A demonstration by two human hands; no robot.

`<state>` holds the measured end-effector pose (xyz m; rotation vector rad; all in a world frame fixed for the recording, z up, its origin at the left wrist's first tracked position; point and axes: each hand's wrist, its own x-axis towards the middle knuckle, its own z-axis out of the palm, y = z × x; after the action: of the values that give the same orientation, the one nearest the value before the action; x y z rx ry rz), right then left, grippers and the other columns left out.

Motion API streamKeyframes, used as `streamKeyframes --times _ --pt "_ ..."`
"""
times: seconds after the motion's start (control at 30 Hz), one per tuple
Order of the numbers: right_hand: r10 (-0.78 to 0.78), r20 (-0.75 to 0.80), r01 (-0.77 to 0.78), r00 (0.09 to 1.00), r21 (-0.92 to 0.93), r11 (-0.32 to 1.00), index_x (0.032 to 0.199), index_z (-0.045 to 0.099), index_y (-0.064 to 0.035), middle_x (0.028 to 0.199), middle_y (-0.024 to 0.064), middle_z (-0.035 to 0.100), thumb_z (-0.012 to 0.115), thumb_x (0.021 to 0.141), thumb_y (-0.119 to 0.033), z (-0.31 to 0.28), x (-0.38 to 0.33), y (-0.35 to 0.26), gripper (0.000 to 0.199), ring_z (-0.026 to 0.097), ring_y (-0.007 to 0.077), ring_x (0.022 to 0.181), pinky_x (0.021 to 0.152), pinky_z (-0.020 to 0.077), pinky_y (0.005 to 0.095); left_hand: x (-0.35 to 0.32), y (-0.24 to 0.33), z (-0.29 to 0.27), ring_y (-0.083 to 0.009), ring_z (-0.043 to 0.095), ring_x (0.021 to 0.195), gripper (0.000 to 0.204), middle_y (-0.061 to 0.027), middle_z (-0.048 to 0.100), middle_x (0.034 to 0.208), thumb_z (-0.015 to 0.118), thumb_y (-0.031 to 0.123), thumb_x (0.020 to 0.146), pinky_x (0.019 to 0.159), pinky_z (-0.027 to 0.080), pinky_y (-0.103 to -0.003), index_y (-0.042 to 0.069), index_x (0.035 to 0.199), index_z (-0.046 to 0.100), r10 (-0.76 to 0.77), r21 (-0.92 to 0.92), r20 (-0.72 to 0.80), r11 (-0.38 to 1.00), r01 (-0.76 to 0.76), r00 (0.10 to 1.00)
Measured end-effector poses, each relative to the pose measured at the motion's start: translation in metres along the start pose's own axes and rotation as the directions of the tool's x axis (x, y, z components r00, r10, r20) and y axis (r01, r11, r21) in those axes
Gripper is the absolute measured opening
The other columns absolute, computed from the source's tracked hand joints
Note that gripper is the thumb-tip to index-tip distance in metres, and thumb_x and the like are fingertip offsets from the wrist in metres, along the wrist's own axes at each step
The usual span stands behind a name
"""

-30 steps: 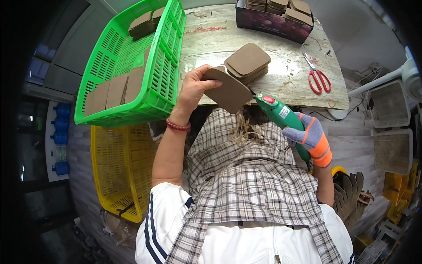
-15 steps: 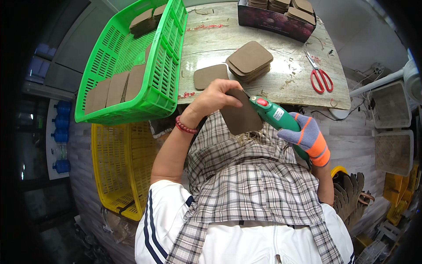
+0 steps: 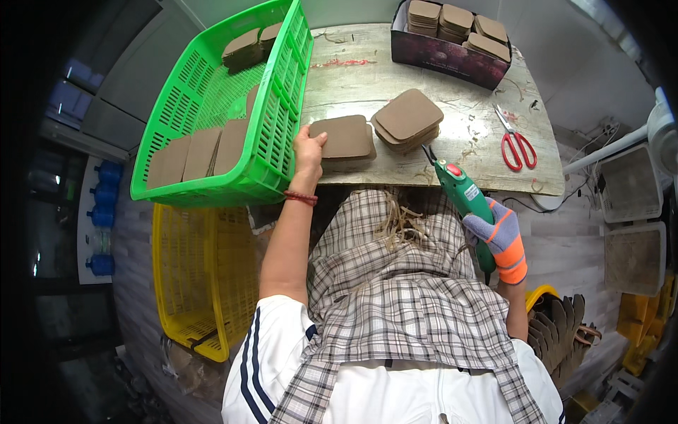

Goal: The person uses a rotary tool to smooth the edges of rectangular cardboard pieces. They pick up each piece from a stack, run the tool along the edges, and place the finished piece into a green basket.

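My bare left hand [image 3: 308, 152] is at the left end of a brown rounded rectangular piece [image 3: 340, 136], gripping its edge with the thumb on top. That piece lies over another brown one on the table, beside the green crate. In my right hand [image 3: 500, 239], which wears a grey and orange glove, is a green handheld electric cutter [image 3: 462, 189] with a red button. Its dark pointed tip reaches toward a stack of similar brown pieces [image 3: 408, 116], apart from it. Cut trimmings [image 3: 401, 220] lie on my checked apron.
A green crate [image 3: 265, 152] with brown pieces stands at the left, above a yellow crate [image 3: 185, 275]. Red-handled scissors [image 3: 518, 145] lie on the table's right side. A dark box [image 3: 445, 60] of brown pieces sits at the back. More brown pieces [image 3: 558, 328] are at my lower right.
My left hand has carried the brown piece from over my lap onto the table at the left, on top of the lying one. The cutter has moved slightly right, away from the piece.
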<state>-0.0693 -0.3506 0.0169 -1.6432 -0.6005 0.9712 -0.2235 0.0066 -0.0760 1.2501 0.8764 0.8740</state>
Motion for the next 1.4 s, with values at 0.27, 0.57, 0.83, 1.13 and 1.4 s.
streamKeyframes --times 0.27,0.57,0.83,1.13,1.4 --pt "0.001 -0.092 0.000 0.996 0.010 1.000 0.101 0.060 0.0012 0.067 -0.0001 0.058 0.073 0.078 -0.018 -0.008 -0.001 0.020 0.032 0.051 0.0049 0.053 0.049 0.0412 0.0208 -0.008 0.017 0.060 -0.0365 0.027 0.130 0.052 -0.0195 0.040 0.131 0.067 0.025 0.079 0.104 0.023 -0.050 0.005 0.125 0.052 0.565 0.843 0.256 0.267 -0.468 0.784" --pt "-0.046 -0.153 0.039 0.987 -0.053 0.998 0.094 0.059 0.0002 0.064 0.0002 0.058 0.071 0.079 -0.015 -0.009 -0.001 0.027 0.024 0.050 0.0050 0.051 0.048 0.0395 0.0207 -0.017 0.018 0.116 -0.0391 0.011 0.138 0.063 -0.0236 0.033 0.140 0.069 0.039 0.074 0.110 0.005 -0.058 0.000 0.120 0.053 0.392 0.737 0.483 0.300 -0.605 0.783" --pt "-0.057 -0.133 0.062 0.990 0.032 0.998 0.091 0.059 -0.0018 0.062 0.0014 0.057 0.068 0.081 -0.013 -0.005 -0.004 0.010 0.018 0.053 0.0086 0.050 0.047 0.0416 0.0220 -0.028 0.035 0.128 -0.0349 0.033 0.125 0.043 -0.0145 0.050 0.115 0.076 0.017 0.062 0.103 0.025 -0.047 0.006 0.096 0.051 0.545 0.559 0.318 0.553 -0.618 0.776" --pt "-0.121 -0.186 0.112 0.975 -0.059 0.992 0.095 0.061 -0.0009 0.064 -0.0013 0.057 0.069 0.081 -0.015 -0.001 -0.004 0.006 0.022 0.050 0.0047 0.054 0.049 0.0398 0.0209 -0.066 0.061 0.136 -0.0173 0.061 0.089 0.027 -0.0083 0.061 0.098 0.063 -0.007 0.081 0.075 0.053 -0.031 0.005 0.100 0.048 0.034 -0.620 0.194 0.779 0.096 0.980" --pt "-0.116 -0.229 0.126 0.966 0.031 0.992 0.092 0.060 0.0006 0.063 -0.0002 0.057 0.070 0.080 -0.015 0.013 -0.008 -0.018 0.023 0.050 0.0044 0.050 0.047 0.0388 0.0200 -0.092 0.060 0.148 -0.0212 0.056 0.106 0.032 -0.0071 0.059 0.111 0.058 -0.008 0.084 0.097 0.046 -0.036 0.004 0.113 0.051 -0.052 -0.858 0.297 0.424 0.290 0.954"
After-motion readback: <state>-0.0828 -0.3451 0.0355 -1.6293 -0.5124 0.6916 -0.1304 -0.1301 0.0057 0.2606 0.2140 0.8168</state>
